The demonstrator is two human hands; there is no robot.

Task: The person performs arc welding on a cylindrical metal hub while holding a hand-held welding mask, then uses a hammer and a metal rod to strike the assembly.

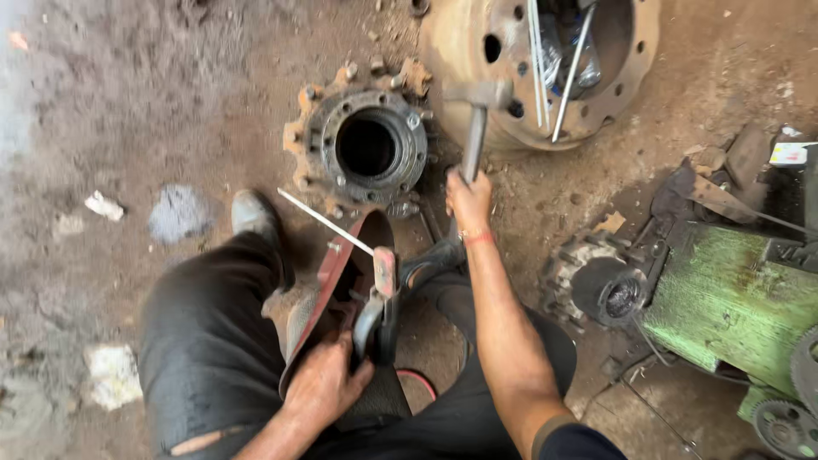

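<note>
My right hand [469, 203] grips the handle of a hammer [475, 106] whose metal head is raised over the dirt floor, just right of a rusty wheel hub [366, 145]. My left hand [324, 388] clasps the lower end of a curved, reddish brake shoe [341, 273] that stands on edge between my knees. A thin metal rod [324, 221] sticks out from the shoe toward the upper left. A small square reddish plate [384, 271] sits at the shoe's top right. My dark trousers and both shoes frame the part.
A large rusty brake drum [477, 51] with rods inside lies at the top. A dark hub with studs [601, 290] rests at right beside a green machine [724, 302] with gears. Scraps of paper and stones dot the dirt floor on the left.
</note>
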